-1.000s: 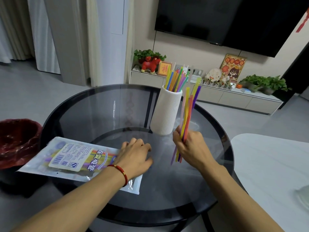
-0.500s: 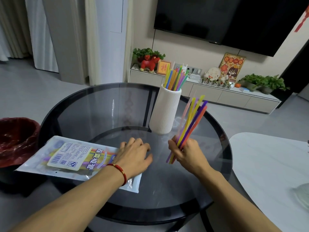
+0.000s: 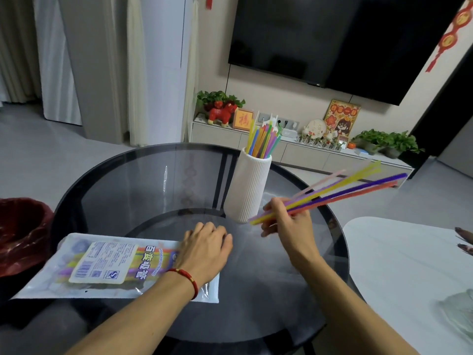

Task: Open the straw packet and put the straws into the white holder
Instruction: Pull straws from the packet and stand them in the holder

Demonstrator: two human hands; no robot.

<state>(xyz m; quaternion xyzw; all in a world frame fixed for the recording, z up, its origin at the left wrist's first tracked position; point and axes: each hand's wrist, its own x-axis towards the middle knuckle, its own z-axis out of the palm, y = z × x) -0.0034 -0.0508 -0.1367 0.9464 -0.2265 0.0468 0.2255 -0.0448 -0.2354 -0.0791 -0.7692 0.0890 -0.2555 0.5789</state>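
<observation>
Gripping a loose bundle of straws (image 3: 330, 192), the right hand (image 3: 286, 221) has its fingers (image 3: 271, 204) clamped round the bundle's lower third. Bundle is tilted well over, nearly level, tips fanning up and to the right past the table (image 3: 143, 183) rim; short ends poke out left of the hand, just beside the base of the white holder (image 3: 247, 188). Colours visible: yellow, purple, red/orange, pale pink, w/ some motion blur.

White holder is a ribbed cylinder, upright on the round dark glass table, near its far-right part. It already carries a bunch of coloured straws (image 3: 263, 138) standing in it and leaning slightly right.

Left hand (image 3: 204, 248) lies palm-down on the right end of the straw packet (image 3: 102, 265), fingers together and curled a little, pressing the packet flat vs. the glass; nothing clamped in them. Red cord bracelet (image 3: 188, 276) on that wrist. Packet lies flat at the table's near-left edge, label up, some straws visible inside through the clear film.

Red-lined bin (image 3: 20, 231) sits left of the table, and a white tabletop (image 3: 399, 254) is to the right.
</observation>
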